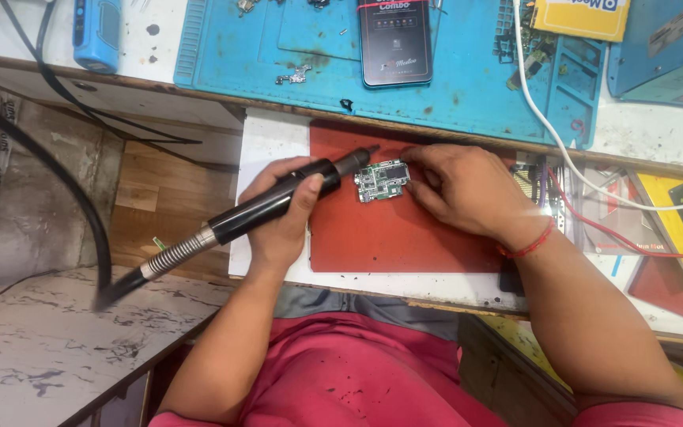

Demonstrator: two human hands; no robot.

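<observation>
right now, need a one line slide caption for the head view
Left hand aims a black hot-air handpiece at a small circuit board steadied by the right hand on a red mat.

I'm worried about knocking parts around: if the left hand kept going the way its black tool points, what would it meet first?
The left hand aims the black tool up-right; its tip would probably first meet the small green circuit board held by the right hand, though their heights are unclear.

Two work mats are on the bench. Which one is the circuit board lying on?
The red mat, nearest the person. The circuit board rests on its upper edge; the blue mat behind it holds a dark phone box instead.
</observation>
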